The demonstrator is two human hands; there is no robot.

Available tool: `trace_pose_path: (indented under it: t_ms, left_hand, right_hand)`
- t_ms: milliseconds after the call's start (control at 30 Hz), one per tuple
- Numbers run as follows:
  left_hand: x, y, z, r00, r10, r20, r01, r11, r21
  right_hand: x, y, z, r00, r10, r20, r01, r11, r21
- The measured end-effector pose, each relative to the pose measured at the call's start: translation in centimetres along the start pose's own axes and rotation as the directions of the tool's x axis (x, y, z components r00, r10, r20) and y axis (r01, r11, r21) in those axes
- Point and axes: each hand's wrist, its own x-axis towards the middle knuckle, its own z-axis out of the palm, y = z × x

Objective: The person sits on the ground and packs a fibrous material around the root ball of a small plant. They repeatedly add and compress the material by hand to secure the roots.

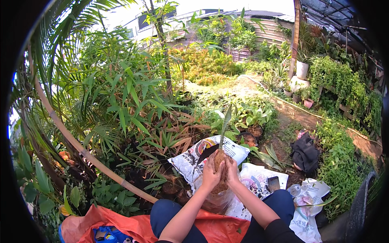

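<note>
Between my two palms is a brown clump of coconut fibre (219, 160), with a snake plant leaf (225, 126) standing upright out of its top. My left hand (211, 173) cups the clump from the left, and my right hand (232, 170) presses it from the other side. Below my hands a clear plastic bag (212, 202) holds more brown fibre. Just behind them lies a white printed sack (240, 150), its torn opening showing dark soil (209, 152).
An orange tarp (130, 223) lies under my legs, with a blue bag (107, 234) on it. To the right are a phone (273, 183) on a white sheet (281, 174), a plastic bottle (294, 190) and a black cloth (305, 152). A bamboo pole (100, 162) slants at left.
</note>
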Motion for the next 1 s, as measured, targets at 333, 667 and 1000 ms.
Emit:
trace_pose_path:
  t_ms: [333,667,1000]
  left_hand:
    - [-1.2,-3.0,1.5,0.962,-0.269,-0.05,0.164,0.711,-0.684]
    - [-1.1,-6.9,2.0,0.798,-0.572,0.191,0.419,0.299,-0.857]
    - [-0.7,-3.2,1.8,0.777,-0.616,0.127,0.423,0.362,-0.831]
  right_hand:
    - [0.3,-0.6,-0.2,0.96,-0.267,0.089,0.281,0.902,-0.328]
    - [1.4,2.1,-1.2,0.796,-0.563,0.222,0.372,0.167,-0.913]
    - [-0.2,-0.8,1.1,0.95,-0.278,0.144,0.31,0.903,-0.299]
